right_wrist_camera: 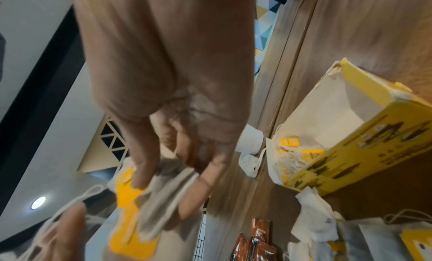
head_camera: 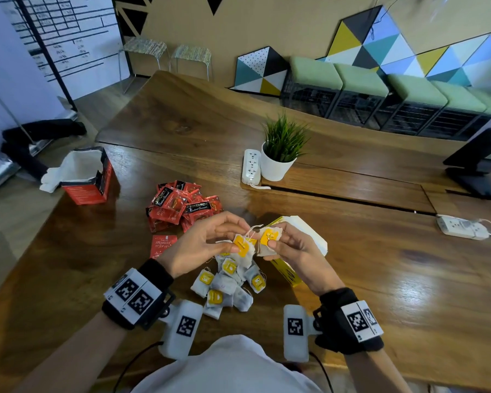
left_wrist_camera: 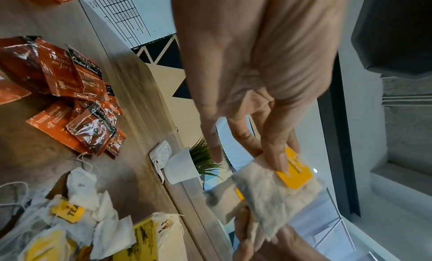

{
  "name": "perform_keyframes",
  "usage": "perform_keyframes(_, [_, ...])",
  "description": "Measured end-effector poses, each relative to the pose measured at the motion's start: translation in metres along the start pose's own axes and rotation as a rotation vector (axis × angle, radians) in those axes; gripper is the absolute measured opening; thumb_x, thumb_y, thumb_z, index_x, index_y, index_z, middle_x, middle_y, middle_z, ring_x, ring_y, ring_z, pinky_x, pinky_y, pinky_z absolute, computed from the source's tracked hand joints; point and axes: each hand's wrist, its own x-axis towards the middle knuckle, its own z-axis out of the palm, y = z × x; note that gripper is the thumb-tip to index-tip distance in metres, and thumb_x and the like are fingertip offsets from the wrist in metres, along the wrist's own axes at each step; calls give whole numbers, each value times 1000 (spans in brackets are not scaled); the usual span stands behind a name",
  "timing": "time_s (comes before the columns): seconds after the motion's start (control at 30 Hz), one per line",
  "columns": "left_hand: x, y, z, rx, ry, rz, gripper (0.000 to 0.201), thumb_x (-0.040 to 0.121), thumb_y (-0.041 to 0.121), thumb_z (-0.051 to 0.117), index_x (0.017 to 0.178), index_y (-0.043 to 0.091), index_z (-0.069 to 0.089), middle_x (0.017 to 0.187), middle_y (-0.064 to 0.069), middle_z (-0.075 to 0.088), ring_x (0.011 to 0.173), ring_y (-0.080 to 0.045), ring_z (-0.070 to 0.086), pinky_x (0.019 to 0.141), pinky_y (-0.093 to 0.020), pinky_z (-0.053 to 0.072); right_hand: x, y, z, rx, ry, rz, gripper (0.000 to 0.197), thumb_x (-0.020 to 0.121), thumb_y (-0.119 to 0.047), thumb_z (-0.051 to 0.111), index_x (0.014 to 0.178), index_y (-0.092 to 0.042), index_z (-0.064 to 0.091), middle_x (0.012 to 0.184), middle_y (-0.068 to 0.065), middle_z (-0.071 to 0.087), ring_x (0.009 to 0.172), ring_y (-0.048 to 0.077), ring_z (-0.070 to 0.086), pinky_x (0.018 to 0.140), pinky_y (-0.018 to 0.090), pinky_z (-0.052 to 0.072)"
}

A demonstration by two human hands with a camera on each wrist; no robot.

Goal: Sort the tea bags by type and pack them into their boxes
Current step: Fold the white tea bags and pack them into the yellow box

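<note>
Here, both hands are raised just above the wooden table [head_camera: 352,251], close together, each pinching a paper tea bag with a yellow tag. The left hand [head_camera: 199,245] holds its tea bag [head_camera: 243,246] between thumb and fingertips, thumb pressed on the yellow tag; the other fingers are loosely curled. The right hand [head_camera: 292,248] pinches a second tea bag [head_camera: 268,239] the same way, its thumb on the tag, and the two bags nearly touch, with white strings looped between them. Directly beneath the hands lies a loose heap of yellow-tagged tea bags [head_camera: 227,287] on the table. The yellow box [head_camera: 288,272] lies on its side just behind the right hand, its white liner open. Further back to the left sits a pile of red foil sachets [head_camera: 182,205], and beyond it the red box [head_camera: 92,182] stands open near the table's edge. A potted plant [head_camera: 281,148] and a white power strip [head_camera: 251,165] stand further back.
</note>
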Motion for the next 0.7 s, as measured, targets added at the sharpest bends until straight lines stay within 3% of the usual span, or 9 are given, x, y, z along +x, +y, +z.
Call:
perform_keyframes(0.2, [0, 7, -9, -23, -78, 32, 30, 80, -3, 61, 103, 16, 57, 107, 6, 69, 103, -8, 64, 86, -18, 50, -2, -4, 6, -127, -102, -19, 19, 88, -8, 58, 106, -4, 57, 110, 5, 65, 108, 19, 59, 92, 28, 46])
perform_keyframes(0.37, [1, 11, -13, -66, -117, 21, 28, 80, -2, 60, 104, 13, 56, 104, 5, 69, 97, -7, 65, 82, -18, 51, 6, -1, 19, -48, -149, -32, 18, 83, -12, 63, 99, -9, 58, 101, 7, 64, 99, 20, 58, 90, 34, 45])
perform_keyframes(0.47, [1, 8, -15, -41, -88, -7, 26, 79, 1, 62, 101, 16, 58, 103, 6, 69, 97, -9, 65, 82, -19, 51, 10, 0, 23, -5, -68, -33, 13, 82, -8, 61, 95, -10, 60, 89, 0, 68, 87, 16, 61, 81, 32, 45])
perform_keyframes(0.57, [2, 1, -14, -24, 5, -24, 33, 78, -1, 64, 104, 18, 57, 104, 6, 68, 98, -6, 64, 83, -19, 50, 12, -1, 23, -9, 106, -54, 10, 84, -3, 63, 91, -11, 61, 85, 1, 70, 83, 16, 64, 80, 34, 51])
perform_keyframes(0.7, [6, -9, -2, -14, 174, -76, 37, 78, -1, 67, 106, 21, 59, 103, 7, 65, 92, 2, 62, 83, -16, 49, 14, 2, 28, -166, 270, -103, 6, 82, -9, 67, 88, -10, 64, 93, 20, 67, 91, 38, 60, 88, 50, 47])
